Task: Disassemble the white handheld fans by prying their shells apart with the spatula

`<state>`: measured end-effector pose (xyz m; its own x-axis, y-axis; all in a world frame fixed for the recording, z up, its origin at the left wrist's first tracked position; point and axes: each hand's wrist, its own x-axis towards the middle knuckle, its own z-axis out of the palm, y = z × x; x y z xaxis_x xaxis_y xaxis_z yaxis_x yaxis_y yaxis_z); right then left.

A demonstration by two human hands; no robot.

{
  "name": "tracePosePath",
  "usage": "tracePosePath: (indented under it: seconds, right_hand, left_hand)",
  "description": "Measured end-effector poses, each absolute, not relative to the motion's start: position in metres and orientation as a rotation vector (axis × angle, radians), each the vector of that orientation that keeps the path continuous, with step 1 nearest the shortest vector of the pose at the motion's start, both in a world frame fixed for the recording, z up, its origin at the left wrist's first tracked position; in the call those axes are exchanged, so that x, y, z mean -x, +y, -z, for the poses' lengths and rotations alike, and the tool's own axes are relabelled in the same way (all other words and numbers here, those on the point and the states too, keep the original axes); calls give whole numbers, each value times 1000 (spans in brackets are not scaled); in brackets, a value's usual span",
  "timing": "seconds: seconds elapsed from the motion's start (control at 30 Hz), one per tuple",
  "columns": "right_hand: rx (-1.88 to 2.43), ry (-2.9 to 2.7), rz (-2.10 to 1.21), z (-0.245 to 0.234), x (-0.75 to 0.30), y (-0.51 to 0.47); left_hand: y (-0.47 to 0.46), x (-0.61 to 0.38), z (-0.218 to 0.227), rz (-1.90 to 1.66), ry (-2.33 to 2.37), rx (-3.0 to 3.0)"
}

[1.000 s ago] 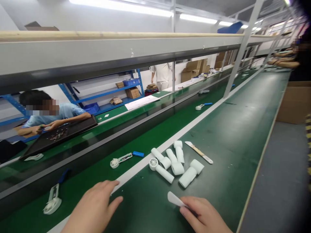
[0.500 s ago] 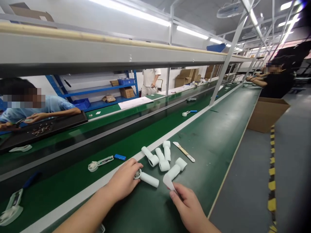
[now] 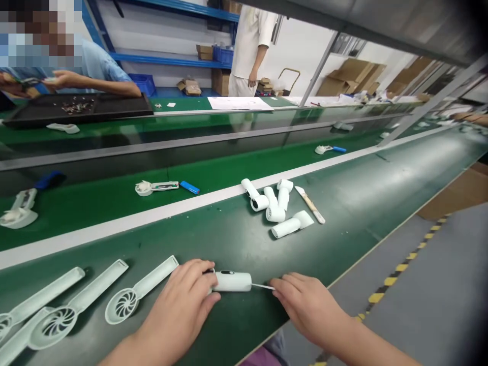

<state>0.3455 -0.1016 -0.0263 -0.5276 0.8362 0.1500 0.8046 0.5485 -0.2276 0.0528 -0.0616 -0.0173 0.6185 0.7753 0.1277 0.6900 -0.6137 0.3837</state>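
Gripping a white cylindrical handle (image 3: pixel 231 281) at its left end, the left hand (image 3: pixel 175 300) wraps closed around it, with the handle lying on the green conveyor belt (image 3: pixel 343 239). The handle's long axis runs sideways across the view, pointing at the right hand (image 3: pixel 308 305), whose fingers close narrowly on a thin white strip (image 3: pixel 263 286) that crosses the short gap and meets the handle's right end. Farther up the belt lie white tubes (image 3: pixel 282 198), and at lower left lie white fan-head shells (image 3: pixel 124 300).
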Motion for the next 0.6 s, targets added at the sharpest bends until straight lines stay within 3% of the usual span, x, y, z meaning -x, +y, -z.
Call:
tracePosePath:
  seconds: [0.6]
  right_hand:
    - [1357, -2650, 58, 21, -341, -92]
  left_hand:
    - [-46, -61, 12, -440, 1226, -2394]
